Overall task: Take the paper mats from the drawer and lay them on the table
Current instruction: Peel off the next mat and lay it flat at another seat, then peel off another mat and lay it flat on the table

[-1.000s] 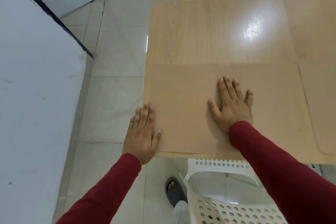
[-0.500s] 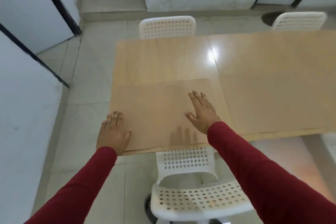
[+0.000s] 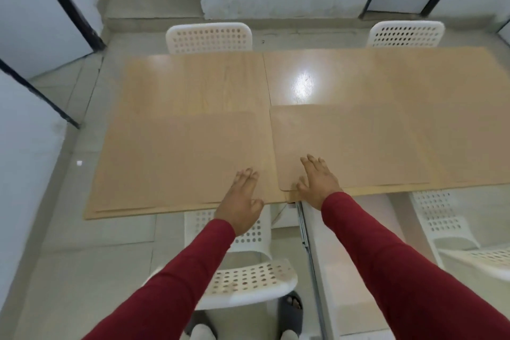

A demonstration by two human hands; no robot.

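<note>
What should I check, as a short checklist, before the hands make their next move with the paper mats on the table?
1. Left mat lies flat on the table: ok.
2. Right mat lies flat: ok, though its near left corner by the thumb may be slightly raised.
3. Mats do not overlap: ok, a narrow strip of table shows between them.
4. Near edges lined up with the table edge: ok for the right mat; cannot tell for the left one, which reaches the very edge.
5. Left hand is free: ok, open at the left mat's near edge.
6. Right hand is free: ok, open and flat on the right mat.
</note>
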